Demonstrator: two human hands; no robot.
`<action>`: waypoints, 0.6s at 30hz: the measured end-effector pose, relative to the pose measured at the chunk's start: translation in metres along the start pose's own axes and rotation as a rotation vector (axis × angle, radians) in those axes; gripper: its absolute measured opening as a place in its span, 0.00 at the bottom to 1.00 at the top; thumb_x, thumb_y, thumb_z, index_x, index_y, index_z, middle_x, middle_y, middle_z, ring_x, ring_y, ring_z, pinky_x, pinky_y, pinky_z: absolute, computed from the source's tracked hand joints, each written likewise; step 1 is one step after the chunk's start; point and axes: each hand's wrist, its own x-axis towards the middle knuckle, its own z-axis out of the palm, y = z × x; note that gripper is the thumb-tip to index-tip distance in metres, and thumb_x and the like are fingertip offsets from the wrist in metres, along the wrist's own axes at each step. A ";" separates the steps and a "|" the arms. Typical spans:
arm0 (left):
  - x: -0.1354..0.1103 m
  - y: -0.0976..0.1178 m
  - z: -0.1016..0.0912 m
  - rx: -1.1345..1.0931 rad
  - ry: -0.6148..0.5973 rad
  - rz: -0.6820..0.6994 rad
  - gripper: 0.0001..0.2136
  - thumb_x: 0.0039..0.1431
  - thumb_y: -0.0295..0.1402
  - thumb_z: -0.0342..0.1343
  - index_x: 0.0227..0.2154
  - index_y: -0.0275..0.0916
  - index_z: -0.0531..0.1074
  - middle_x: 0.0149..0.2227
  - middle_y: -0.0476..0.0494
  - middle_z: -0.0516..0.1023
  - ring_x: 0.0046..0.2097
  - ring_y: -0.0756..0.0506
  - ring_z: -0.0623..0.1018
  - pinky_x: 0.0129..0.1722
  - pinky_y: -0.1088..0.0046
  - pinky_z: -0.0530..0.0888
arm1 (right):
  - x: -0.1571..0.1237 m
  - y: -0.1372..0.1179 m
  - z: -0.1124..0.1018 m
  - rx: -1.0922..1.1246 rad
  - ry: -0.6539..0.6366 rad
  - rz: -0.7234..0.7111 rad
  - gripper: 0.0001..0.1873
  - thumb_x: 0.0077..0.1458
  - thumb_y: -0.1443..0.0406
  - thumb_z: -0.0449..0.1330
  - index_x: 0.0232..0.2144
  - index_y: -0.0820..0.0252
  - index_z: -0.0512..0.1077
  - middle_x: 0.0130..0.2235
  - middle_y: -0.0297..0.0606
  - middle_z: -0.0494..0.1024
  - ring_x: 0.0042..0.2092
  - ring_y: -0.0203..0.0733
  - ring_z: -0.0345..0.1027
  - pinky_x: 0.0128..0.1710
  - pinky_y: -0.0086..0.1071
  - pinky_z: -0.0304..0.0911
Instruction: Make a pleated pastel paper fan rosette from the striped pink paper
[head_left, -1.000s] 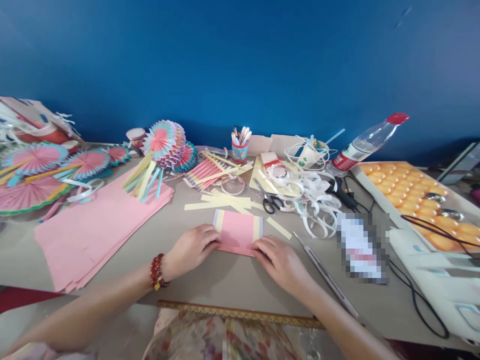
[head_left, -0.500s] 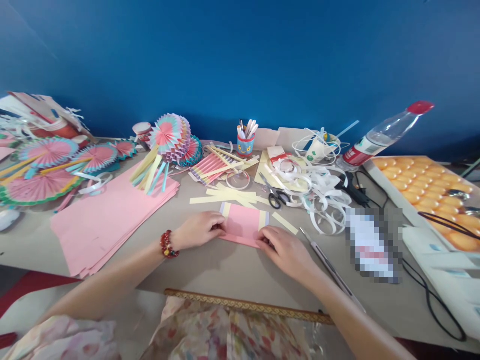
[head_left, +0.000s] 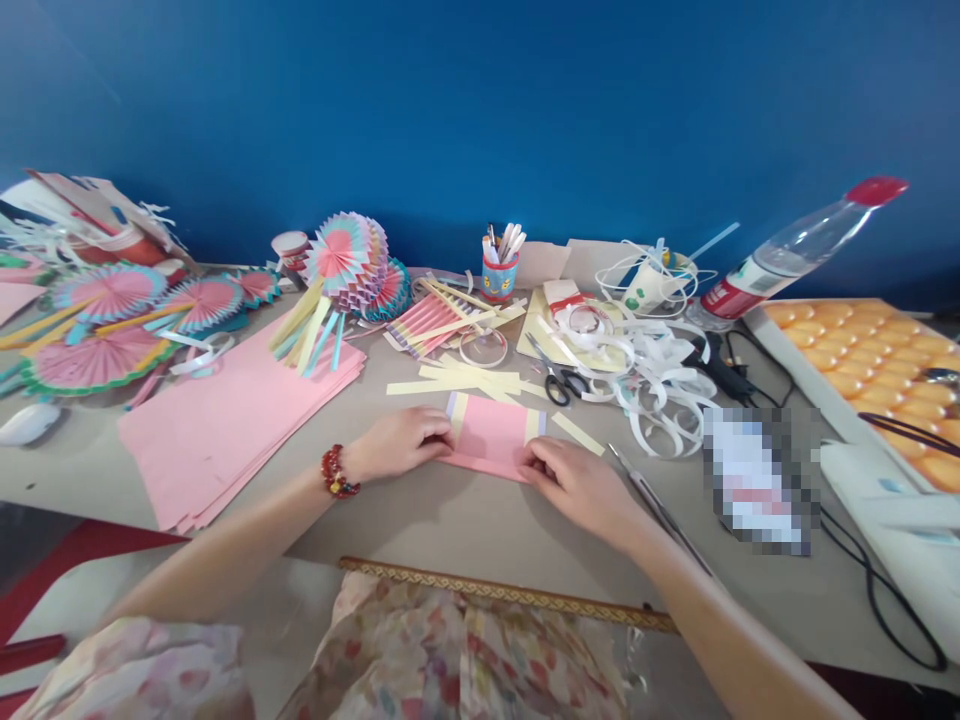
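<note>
A small pink sheet of paper [head_left: 491, 430] with yellow and lilac bands along its two sides lies in front of me, its near edge folded up. My left hand [head_left: 405, 440] pinches the fold at the left corner. At the right corner my right hand [head_left: 566, 478] grips the same fold, fingers closed on the paper. Pale yellow paper strips [head_left: 472, 379] are scattered just beyond the sheet, and one loose strip [head_left: 577, 433] lies to its right. A craft knife [head_left: 652, 500] rests beside my right forearm.
Stacked pink sheets [head_left: 240, 430] and pleated paper fans [head_left: 97, 355] are on the left. Black-handled scissors [head_left: 559, 380], curled white strips [head_left: 660, 390], a tilted-looking plastic bottle [head_left: 795, 255] and black cables [head_left: 862, 580] are on the right. A pen cup [head_left: 499, 275] stands at the back.
The view has shifted slightly, so things on the table appear a little further right and higher. Both hands remain on the folded edge of the pink paper.
</note>
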 end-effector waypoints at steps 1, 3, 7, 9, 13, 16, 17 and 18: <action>0.000 0.000 0.000 0.003 0.003 0.002 0.09 0.67 0.33 0.48 0.33 0.38 0.72 0.34 0.47 0.74 0.39 0.47 0.73 0.41 0.74 0.66 | 0.000 -0.001 -0.001 -0.004 0.000 0.004 0.05 0.60 0.67 0.54 0.31 0.56 0.68 0.34 0.34 0.77 0.35 0.40 0.69 0.34 0.31 0.58; -0.001 0.000 0.002 0.005 0.012 0.004 0.09 0.67 0.33 0.48 0.33 0.39 0.72 0.34 0.47 0.74 0.39 0.47 0.73 0.41 0.74 0.66 | 0.001 -0.002 -0.001 -0.006 0.000 0.007 0.05 0.59 0.68 0.54 0.31 0.56 0.68 0.34 0.34 0.77 0.35 0.39 0.69 0.33 0.31 0.58; -0.002 -0.001 0.004 0.014 0.027 0.014 0.10 0.67 0.33 0.48 0.33 0.39 0.71 0.34 0.47 0.74 0.39 0.47 0.72 0.41 0.74 0.66 | 0.001 -0.002 -0.002 -0.004 0.003 0.006 0.05 0.59 0.68 0.54 0.30 0.56 0.68 0.33 0.34 0.77 0.34 0.39 0.69 0.33 0.30 0.57; -0.003 -0.002 0.005 0.022 0.029 0.021 0.10 0.68 0.33 0.47 0.33 0.39 0.71 0.34 0.47 0.73 0.39 0.47 0.72 0.42 0.73 0.66 | 0.001 -0.001 -0.001 -0.005 0.000 0.011 0.05 0.59 0.68 0.55 0.31 0.56 0.68 0.33 0.34 0.77 0.34 0.39 0.69 0.33 0.30 0.57; -0.004 -0.003 0.007 0.035 0.040 0.038 0.10 0.68 0.33 0.46 0.33 0.39 0.71 0.35 0.47 0.73 0.40 0.47 0.72 0.43 0.73 0.66 | 0.000 0.001 0.000 -0.009 -0.009 0.017 0.05 0.60 0.67 0.55 0.31 0.56 0.69 0.33 0.33 0.77 0.35 0.39 0.69 0.33 0.30 0.57; -0.005 -0.003 0.008 0.043 0.051 0.046 0.11 0.68 0.33 0.45 0.33 0.39 0.71 0.35 0.47 0.73 0.39 0.47 0.72 0.43 0.72 0.66 | 0.000 0.000 0.000 -0.004 -0.001 0.008 0.05 0.60 0.67 0.54 0.32 0.55 0.69 0.33 0.34 0.77 0.35 0.40 0.69 0.33 0.30 0.58; -0.005 -0.002 0.008 0.047 0.054 0.048 0.11 0.68 0.33 0.45 0.33 0.39 0.71 0.35 0.46 0.73 0.39 0.47 0.72 0.43 0.72 0.66 | 0.000 0.000 0.000 -0.003 0.001 0.007 0.05 0.59 0.67 0.54 0.32 0.55 0.69 0.33 0.34 0.77 0.35 0.40 0.69 0.33 0.30 0.58; -0.005 -0.002 0.008 0.050 0.057 0.050 0.11 0.69 0.33 0.45 0.33 0.39 0.71 0.35 0.46 0.73 0.39 0.47 0.72 0.43 0.72 0.66 | 0.001 -0.001 -0.001 -0.003 0.002 0.008 0.05 0.59 0.67 0.54 0.32 0.55 0.69 0.33 0.34 0.77 0.35 0.40 0.69 0.33 0.30 0.58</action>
